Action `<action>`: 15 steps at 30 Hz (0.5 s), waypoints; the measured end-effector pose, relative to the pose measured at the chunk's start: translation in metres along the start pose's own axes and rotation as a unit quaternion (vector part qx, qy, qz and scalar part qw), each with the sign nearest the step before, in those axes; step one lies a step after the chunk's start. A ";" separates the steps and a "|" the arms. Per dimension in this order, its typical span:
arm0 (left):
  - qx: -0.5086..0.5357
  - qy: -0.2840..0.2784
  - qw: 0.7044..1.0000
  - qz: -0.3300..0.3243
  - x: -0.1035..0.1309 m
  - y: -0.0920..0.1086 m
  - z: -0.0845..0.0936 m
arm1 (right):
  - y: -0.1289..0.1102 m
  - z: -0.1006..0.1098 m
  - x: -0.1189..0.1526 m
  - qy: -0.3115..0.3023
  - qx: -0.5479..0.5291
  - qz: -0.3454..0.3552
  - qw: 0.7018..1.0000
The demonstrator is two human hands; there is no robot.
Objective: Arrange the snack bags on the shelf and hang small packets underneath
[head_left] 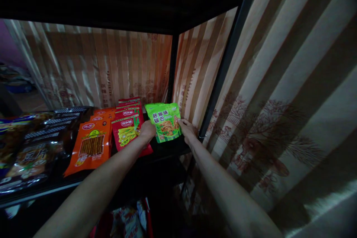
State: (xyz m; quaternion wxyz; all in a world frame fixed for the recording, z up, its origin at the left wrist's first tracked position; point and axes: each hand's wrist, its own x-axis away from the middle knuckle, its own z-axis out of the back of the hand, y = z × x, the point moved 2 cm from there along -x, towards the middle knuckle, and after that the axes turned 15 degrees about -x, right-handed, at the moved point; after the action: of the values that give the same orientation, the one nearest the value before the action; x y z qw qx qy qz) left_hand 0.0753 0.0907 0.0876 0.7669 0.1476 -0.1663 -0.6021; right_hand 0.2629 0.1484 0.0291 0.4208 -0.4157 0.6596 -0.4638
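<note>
A bright green snack bag [166, 125] stands tilted back near the right end of the black shelf [164, 151], its printed front facing me. My left hand [148, 130] is closed at the bag's left edge, in front of the red bags [127, 128]; its fingertips are partly hidden. On the other side, my right hand [187, 128] pinches the bag's right edge between thumb and fingers. Part of another green bag shows behind the top of this one.
Left of the red bags lie orange bags [93, 143], then dark clear-fronted packs [35, 158]. A black post [223, 63] and striped curtain [267, 81] border the right side. Another shelf [111, 3] hangs overhead. Packets [131, 223] sit in a red-edged box below.
</note>
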 end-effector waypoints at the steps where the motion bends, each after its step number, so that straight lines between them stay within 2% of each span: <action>1: 0.002 -0.001 1.000 0.005 -0.003 0.000 -0.001 | 0.000 0.001 -0.001 0.016 0.003 0.004 1.000; 5: 0.018 -0.011 1.000 0.020 -0.014 -0.001 -0.006 | 0.005 0.002 -0.003 0.045 0.010 -0.008 0.999; 9: 0.033 -0.012 0.999 0.025 -0.021 -0.004 -0.014 | 0.006 0.006 -0.002 0.080 0.068 0.026 0.994; 15: 0.025 -0.018 0.999 0.032 -0.026 -0.006 -0.016 | 0.016 0.008 -0.005 0.039 0.068 0.006 0.997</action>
State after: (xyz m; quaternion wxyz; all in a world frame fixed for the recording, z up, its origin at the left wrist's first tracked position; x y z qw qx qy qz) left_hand 0.0714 0.1146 0.0683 0.7788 0.1507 -0.1996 -0.5753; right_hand 0.2692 0.1548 0.0129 0.4247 -0.3633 0.6453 -0.5208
